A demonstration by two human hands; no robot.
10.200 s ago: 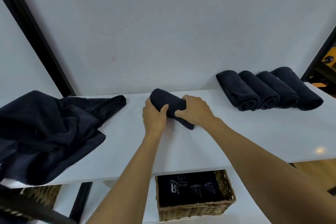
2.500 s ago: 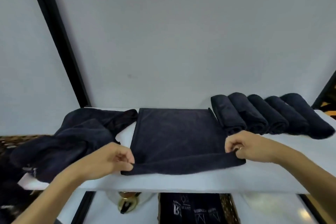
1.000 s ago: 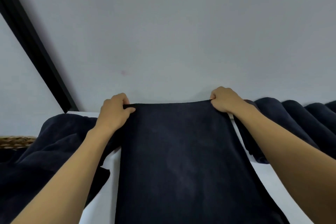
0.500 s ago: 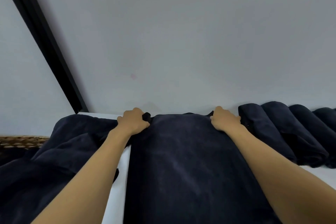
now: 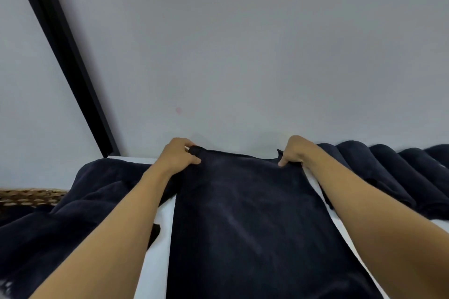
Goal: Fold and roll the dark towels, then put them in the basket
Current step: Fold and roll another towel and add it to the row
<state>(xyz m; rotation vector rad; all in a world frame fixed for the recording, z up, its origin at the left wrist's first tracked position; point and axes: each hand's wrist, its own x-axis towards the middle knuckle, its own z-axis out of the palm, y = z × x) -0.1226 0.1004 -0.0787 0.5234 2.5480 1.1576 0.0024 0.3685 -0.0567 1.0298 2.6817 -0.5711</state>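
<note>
Dark towel (image 5: 247,221) lies flat on the white shelf (image 5: 155,262) at lower centre, its far corners pinched by the left hand (image 5: 178,156) and right hand (image 5: 295,150).

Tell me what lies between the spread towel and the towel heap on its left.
Head view: only a bare strip of white shelf separates the spread towel from the heap, partly hidden by the left forearm.

We lose the flat towel (image 5: 255,226) at the bottom edge, the rolled towels (image 5: 388,175) at the right — the wicker basket (image 5: 26,195) mostly behind the pile (image 5: 73,213).
</note>
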